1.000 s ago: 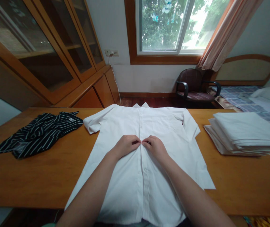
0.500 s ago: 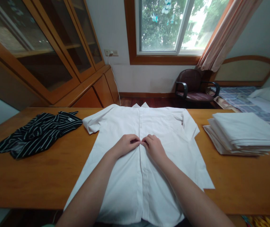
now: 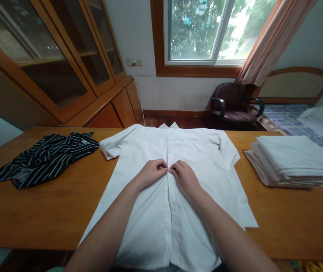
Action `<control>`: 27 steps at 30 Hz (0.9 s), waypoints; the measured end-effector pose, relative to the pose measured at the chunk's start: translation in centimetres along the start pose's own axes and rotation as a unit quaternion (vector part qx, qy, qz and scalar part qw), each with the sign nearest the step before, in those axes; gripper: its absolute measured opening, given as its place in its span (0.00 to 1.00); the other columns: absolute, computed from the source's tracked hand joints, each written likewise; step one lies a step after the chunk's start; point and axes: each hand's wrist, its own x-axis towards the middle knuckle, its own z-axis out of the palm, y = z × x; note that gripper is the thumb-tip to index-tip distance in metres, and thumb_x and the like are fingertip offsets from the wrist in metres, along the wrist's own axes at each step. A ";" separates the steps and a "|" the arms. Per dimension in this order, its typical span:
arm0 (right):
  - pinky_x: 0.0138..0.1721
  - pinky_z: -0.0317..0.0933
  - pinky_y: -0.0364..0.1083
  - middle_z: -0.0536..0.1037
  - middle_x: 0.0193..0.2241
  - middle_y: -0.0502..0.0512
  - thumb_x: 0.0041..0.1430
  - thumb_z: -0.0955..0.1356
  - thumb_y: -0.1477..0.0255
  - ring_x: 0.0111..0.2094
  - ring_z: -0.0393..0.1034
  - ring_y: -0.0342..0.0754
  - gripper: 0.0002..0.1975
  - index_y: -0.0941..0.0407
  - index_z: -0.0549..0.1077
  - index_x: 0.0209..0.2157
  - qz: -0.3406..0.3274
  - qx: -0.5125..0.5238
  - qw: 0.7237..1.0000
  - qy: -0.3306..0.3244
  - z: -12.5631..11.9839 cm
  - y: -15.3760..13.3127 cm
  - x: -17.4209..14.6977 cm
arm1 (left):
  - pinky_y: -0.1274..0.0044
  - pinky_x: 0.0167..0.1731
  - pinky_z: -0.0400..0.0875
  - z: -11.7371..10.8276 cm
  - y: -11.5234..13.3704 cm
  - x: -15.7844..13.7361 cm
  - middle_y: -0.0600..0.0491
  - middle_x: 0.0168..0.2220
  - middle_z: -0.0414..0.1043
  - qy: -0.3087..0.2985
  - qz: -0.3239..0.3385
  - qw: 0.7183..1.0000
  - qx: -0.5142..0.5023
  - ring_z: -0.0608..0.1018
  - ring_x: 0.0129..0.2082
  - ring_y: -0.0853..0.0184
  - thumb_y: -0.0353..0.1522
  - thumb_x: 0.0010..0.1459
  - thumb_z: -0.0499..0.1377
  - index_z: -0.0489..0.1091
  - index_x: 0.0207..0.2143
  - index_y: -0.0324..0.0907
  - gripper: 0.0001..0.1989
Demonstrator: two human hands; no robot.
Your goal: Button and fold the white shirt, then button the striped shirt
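Note:
A white button-up shirt (image 3: 147, 223) lies front side up, its collar toward the far edge of the table and its hem at the near edge. Both hands meet at the front placket, about the middle of the shirt. My left hand (image 3: 153, 170) pinches the placket's left edge, fingers closed. Opposite it, my right hand (image 3: 182, 173) is closed in a pinch on the right edge, the fingertips of both almost touching. Whatever button lies between them is hidden by the fingers. Below the hands the two front edges lie side by side, slightly apart.
On the wooden table (image 3: 45, 215), a black striped garment (image 3: 56, 155) lies crumpled at left. A stack of folded white cloth (image 3: 297, 158) sits at right. Beyond are a glass-door cabinet (image 3: 93, 102), an armchair (image 3: 232, 102) and a bed (image 3: 286, 115).
Both hands stay at the same spot on the placket, with only slight finger movement. The whole view has shifted a little.

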 end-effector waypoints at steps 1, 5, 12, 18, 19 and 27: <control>0.41 0.60 0.46 0.75 0.34 0.54 0.66 0.67 0.70 0.39 0.68 0.50 0.06 0.55 0.75 0.35 -0.004 0.005 1.000 0.001 0.0 0.1 0.1 | 0.78 0.32 0.69 0.0 0.1 0.0 0.55 0.30 0.77 0.002 -0.009 1.000 -0.003 0.77 0.32 0.66 0.33 0.54 0.59 0.74 0.32 0.41 0.06; 0.40 0.61 0.46 0.74 0.34 0.54 0.65 0.68 0.70 0.38 0.69 0.50 0.05 0.54 0.74 0.34 -0.017 0.011 1.000 0.001 -0.1 0.2 0.3 | 0.78 0.32 0.68 0.1 0.3 0.1 0.56 0.29 0.76 0.014 -0.024 1.000 -0.004 0.76 0.30 0.67 0.32 0.53 0.59 0.73 0.31 0.42 0.04; 0.40 0.61 0.46 0.74 0.32 0.52 0.63 0.70 0.72 0.38 0.69 0.49 0.04 0.54 0.74 0.33 -0.010 0.052 0.998 0.021 -0.4 0.2 0.3 | 0.76 0.34 0.70 0.5 0.3 0.2 0.56 0.26 0.75 0.025 -0.063 0.994 -0.086 0.78 0.30 0.66 0.34 0.54 0.60 0.70 0.31 0.42 0.04; 0.39 0.60 0.45 0.73 0.31 0.51 0.62 0.71 0.72 0.36 0.69 0.48 0.03 0.54 0.74 0.32 0.009 0.083 0.996 0.028 -0.6 0.0 0.4 | 0.77 0.33 0.69 0.4 0.6 0.3 0.56 0.26 0.73 0.019 -0.088 0.984 -0.155 0.77 0.29 0.68 0.33 0.52 0.63 0.69 0.32 0.41 0.06; 0.39 0.60 0.45 0.73 0.31 0.51 0.62 0.71 0.72 0.36 0.69 0.47 0.03 0.54 0.74 0.32 0.008 0.084 0.996 0.029 -0.6 -0.1 0.4 | 0.77 0.33 0.69 0.4 0.5 0.3 0.57 0.27 0.73 0.018 -0.087 0.983 -0.159 0.77 0.29 0.68 0.32 0.52 0.63 0.69 0.32 0.41 0.06; 0.38 0.60 0.45 0.74 0.32 0.51 0.61 0.72 0.72 0.36 0.69 0.48 0.03 0.54 0.74 0.33 0.012 0.088 0.996 0.026 -0.7 -0.2 0.3 | 0.79 0.32 0.67 0.5 0.2 0.4 0.58 0.26 0.70 0.018 -0.060 0.990 -0.127 0.75 0.29 0.70 0.29 0.52 0.60 0.68 0.32 0.42 0.04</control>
